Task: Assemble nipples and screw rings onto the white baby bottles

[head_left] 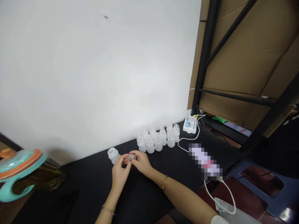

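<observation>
Both hands meet over the black table near the white wall. My right hand pinches a small clear ring-shaped cap with its fingertips. My left hand curls against the same piece from the left, fingers closed on it. Just left of the hands stands one open white plastic bottle without a cap. Behind and to the right, several small white capped bottles stand grouped along the wall.
A white power strip with a white cable lies at the back right by a black metal rack backed with cardboard. A teal and orange object sits at far left. A blue plastic stool stands right.
</observation>
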Demonstrator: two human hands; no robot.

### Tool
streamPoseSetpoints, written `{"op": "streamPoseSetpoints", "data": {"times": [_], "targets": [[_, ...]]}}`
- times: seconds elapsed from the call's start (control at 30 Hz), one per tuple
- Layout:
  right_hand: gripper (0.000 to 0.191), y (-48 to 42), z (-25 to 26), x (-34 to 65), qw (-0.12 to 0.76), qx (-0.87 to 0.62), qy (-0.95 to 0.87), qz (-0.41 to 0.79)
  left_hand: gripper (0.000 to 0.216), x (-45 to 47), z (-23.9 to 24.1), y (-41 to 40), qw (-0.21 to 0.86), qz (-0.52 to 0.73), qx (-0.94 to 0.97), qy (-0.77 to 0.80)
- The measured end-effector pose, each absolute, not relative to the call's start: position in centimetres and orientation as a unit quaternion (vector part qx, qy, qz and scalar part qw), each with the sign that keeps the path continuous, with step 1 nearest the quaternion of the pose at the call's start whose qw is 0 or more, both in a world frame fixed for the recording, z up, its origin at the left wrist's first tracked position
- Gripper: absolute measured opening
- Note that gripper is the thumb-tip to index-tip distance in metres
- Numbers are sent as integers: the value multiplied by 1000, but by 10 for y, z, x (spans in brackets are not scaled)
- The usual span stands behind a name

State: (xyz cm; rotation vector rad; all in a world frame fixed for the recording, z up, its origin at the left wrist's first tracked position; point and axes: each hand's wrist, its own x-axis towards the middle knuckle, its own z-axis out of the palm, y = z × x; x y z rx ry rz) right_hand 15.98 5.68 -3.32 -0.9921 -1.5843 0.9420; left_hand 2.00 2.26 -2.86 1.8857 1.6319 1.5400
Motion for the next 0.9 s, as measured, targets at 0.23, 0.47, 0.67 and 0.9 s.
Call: {"op": "streamPoseSetpoints", "data": {"times": [0.23, 0.47, 0.67, 0.9], "targets": [[37, 55, -28, 163, 487, -405, -679, 371, 24, 23, -22, 19, 88, 529, 632, 559], [37, 52, -24, 165, 504, -375, -654, 422, 26, 27, -18, 17, 84, 562, 600, 563], [29, 50, -21, 165, 505, -367, -670, 401, 25, 27, -15, 16, 128, 543, 596, 577], [30, 49, -24, 165, 498, -365, -686, 385, 28, 27, -16, 14, 161, 500, 612, 591]]}}
